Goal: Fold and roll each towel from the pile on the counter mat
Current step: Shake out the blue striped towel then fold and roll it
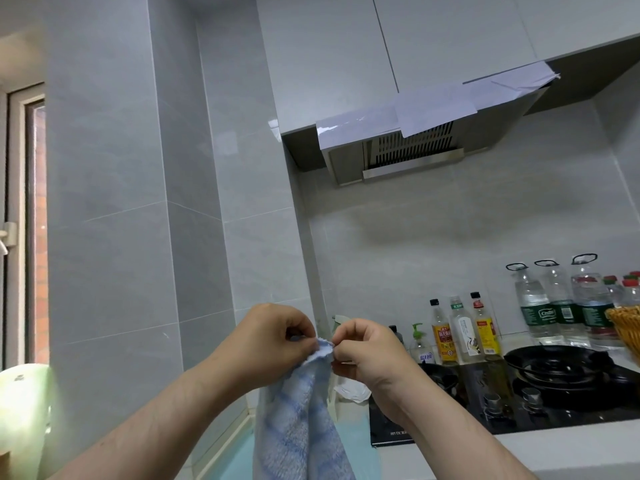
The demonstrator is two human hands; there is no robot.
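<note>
A blue-and-white striped towel (298,424) hangs in the air in front of me, its lower part running out of the bottom of the view. My left hand (273,341) pinches its top edge from the left. My right hand (367,351) pinches the same edge from the right, the two hands almost touching. A strip of light blue counter mat (353,434) shows behind the towel, low in the view. The pile of towels is out of sight.
A black gas hob (540,393) with a dark pan lies to the right. Sauce and oil bottles (460,330) and water bottles (561,306) line the back wall, beside a wicker basket (627,327). A range hood (415,143) hangs above; a tiled pillar stands left.
</note>
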